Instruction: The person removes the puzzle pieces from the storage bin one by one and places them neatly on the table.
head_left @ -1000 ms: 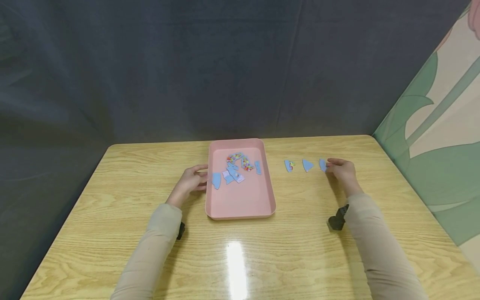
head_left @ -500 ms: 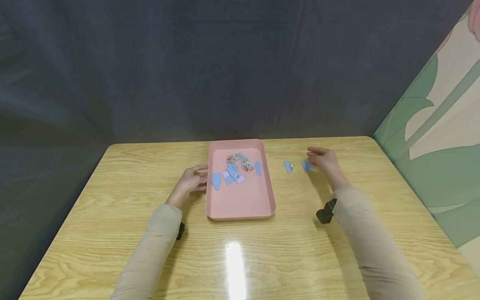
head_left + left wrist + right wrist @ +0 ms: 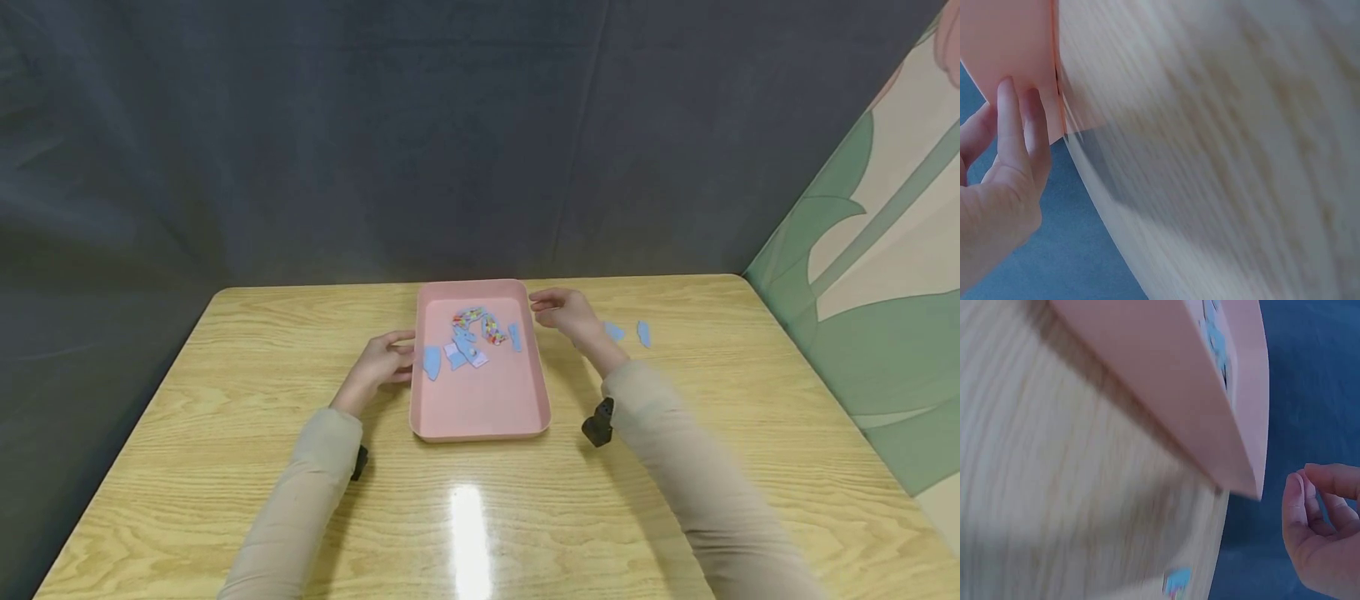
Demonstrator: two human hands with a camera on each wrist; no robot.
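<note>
A pink tray [image 3: 495,408] lies on the table, with several flat light-blue pieces [image 3: 432,362] inside, some with multicoloured patches [image 3: 492,329]. My left hand [image 3: 386,360] is at the tray's left side; in the left wrist view its extended fingertips [image 3: 1007,90] touch the outer wall. Beside the tray's upper right edge hovers my right hand [image 3: 566,315], fingers loosely bent and nothing visible between them. To its right two blue pieces [image 3: 643,333] lie on the table. The right wrist view shows another blue piece with a coloured patch [image 3: 1177,581], hidden under the hand in the head view.
The wood-grain table [image 3: 225,400] ends at a dark curtain [image 3: 405,150] behind. A wall with painted leaves [image 3: 892,333] borders the right side. Black wrist cameras [image 3: 598,423] stick out below both forearms.
My right hand has left the rightmost blue piece on the table and swept left past the others to the tray's right edge. The left hand stays in place.
</note>
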